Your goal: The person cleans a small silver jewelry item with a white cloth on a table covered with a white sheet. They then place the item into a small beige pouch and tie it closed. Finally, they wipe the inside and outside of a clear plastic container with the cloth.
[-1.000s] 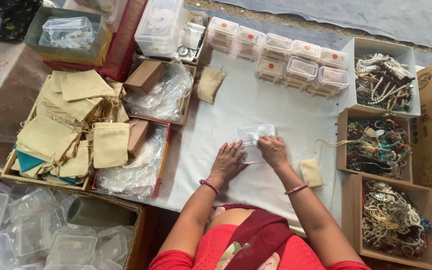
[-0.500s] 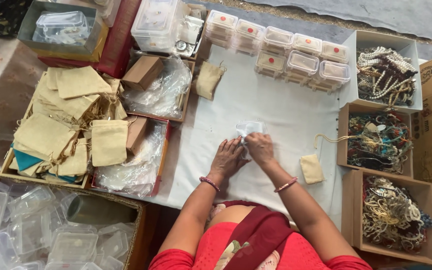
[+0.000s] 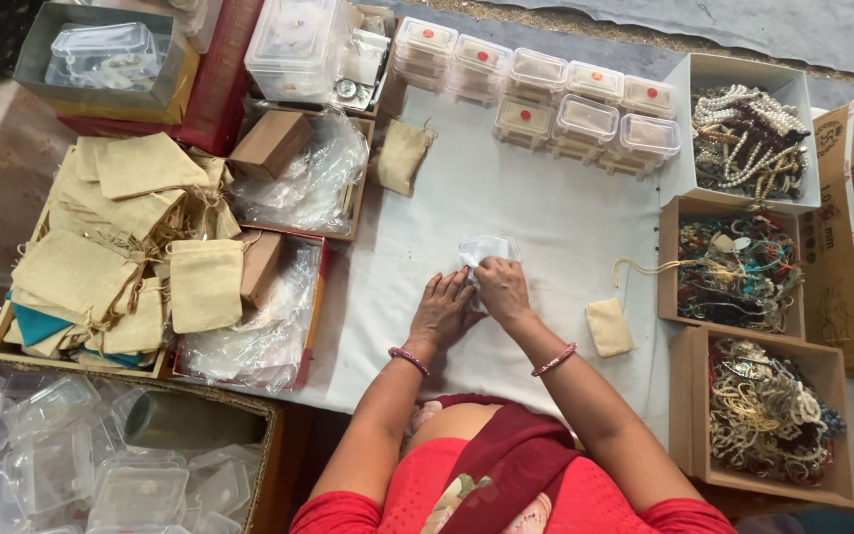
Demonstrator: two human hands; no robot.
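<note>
Now both hands — left hand (image 3: pixel 444 309), right hand (image 3: pixel 502 289) — have closed together, clamped on the clear box (image 3: pixel 486 249), previously lying open.

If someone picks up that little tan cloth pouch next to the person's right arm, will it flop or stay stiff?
The small tan pouch would probably flop: it is soft cloth and lies flat on the white table cover. It looks empty and thin, so likely very light. It should not roll or break, though its loose drawstring, which runs toward the box of beaded jewellery, might snag.
</note>
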